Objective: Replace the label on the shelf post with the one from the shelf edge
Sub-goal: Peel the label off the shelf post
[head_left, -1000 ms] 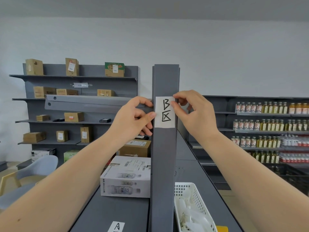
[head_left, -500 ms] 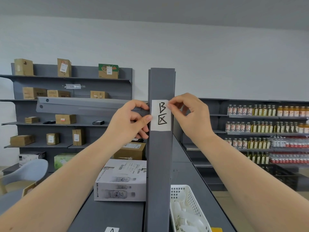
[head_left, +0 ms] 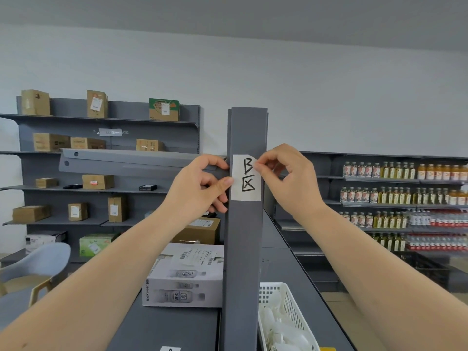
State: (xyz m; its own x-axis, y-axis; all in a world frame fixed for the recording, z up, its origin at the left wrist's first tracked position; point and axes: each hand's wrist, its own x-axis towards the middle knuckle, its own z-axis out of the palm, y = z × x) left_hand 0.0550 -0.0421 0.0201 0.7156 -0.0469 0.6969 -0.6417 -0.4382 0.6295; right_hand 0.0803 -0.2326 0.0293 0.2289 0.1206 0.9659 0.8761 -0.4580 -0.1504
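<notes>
Stockroom, grey shelf post (head_left: 244,249): right hand (head_left: 288,178) pinching label (head_left: 247,178) corner; left hand (head_left: 200,188) bracing label edge.

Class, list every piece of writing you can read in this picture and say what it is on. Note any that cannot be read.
"B" above "区": white label on the grey shelf post.
"360mL×24": side of the white bottle carton, rotated, only just readable.
Stickers on the brown boxes, bottle labels, and the white label at the bottom edge: too small, blurred or cut off.
</notes>
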